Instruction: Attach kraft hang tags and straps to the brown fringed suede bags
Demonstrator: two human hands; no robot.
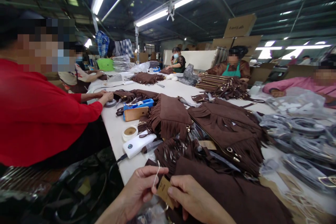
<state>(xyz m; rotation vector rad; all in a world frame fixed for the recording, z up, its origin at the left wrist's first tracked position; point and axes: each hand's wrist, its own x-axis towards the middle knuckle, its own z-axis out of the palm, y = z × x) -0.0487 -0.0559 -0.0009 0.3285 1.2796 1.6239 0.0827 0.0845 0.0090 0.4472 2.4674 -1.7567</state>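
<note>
The left hand (pixel 143 185) is partly curled, and a thin white string (pixel 156 175) is held at its fingers, with the pointing finger stuck out. The small tan tag (pixel 163 189) is pinched by the right hand (pixel 193 196), between the thumb and a bent finger. The tag is tilted and is seen between the two hands, at the near edge of the white table (pixel 112 125). Some words are printed on it (they are too small to be read).

A big brown bag (pixel 223 189) is spread out flat just beside the right hand. More brown bags with fringe (pixel 172 112) are piled up behind it, and some gold clips (pixel 233 154) can be seen on them.

On the left side of the pile, a white box with a black cord (pixel 139 144) is laid down near a little round tub (pixel 130 132). A gold phone (pixel 135 113) is leaned on a blue tray (pixel 147 103). On the right, grey loops in plastic (pixel 307 140) are heaped up. A brown thing is being held by a person in red (pixel 52 112) over on the left.
</note>
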